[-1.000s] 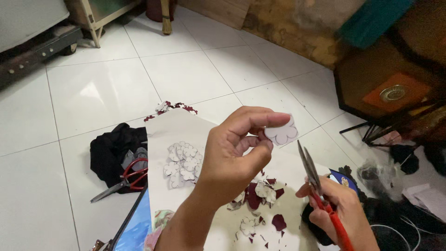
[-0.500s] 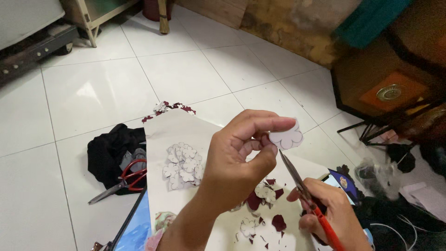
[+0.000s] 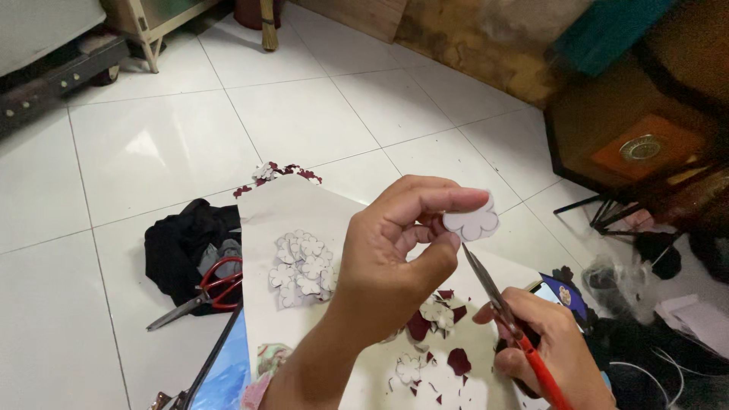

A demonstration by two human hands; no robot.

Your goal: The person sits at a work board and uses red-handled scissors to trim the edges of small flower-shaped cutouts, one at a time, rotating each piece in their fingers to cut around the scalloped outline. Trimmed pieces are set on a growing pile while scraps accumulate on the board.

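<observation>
Right of the frame's centre, a small white flower-shaped paper cutout [image 3: 471, 222] is pinched by its left edge between the thumb and forefinger of the left hand [image 3: 395, 262], the other fingers curled loosely behind. It is judged to be very light and thin, easily bent or creased, so a gentle grip at the rim, away from the scalloped petals being trimmed, would suit it best; a hard squeeze would likely crumple it. Just below the cutout, the tips of red-handled scissors [image 3: 497, 300] are held by the right hand [image 3: 550, 353] at the lower right, its fingers closed around the handles, the blades nearly together and pointing up toward the paper without clearly touching it. Underneath, a large pale sheet [image 3: 304, 209] is spread on the white tiled floor [image 3: 152, 137], and a heap of finished white flowers [image 3: 302, 266] lies on it at centre left. Dark red scraps [image 3: 418, 326] are scattered lower down. A second pair of red scissors [image 3: 205, 292] rests on a black cloth [image 3: 178, 243] at the left.
</observation>
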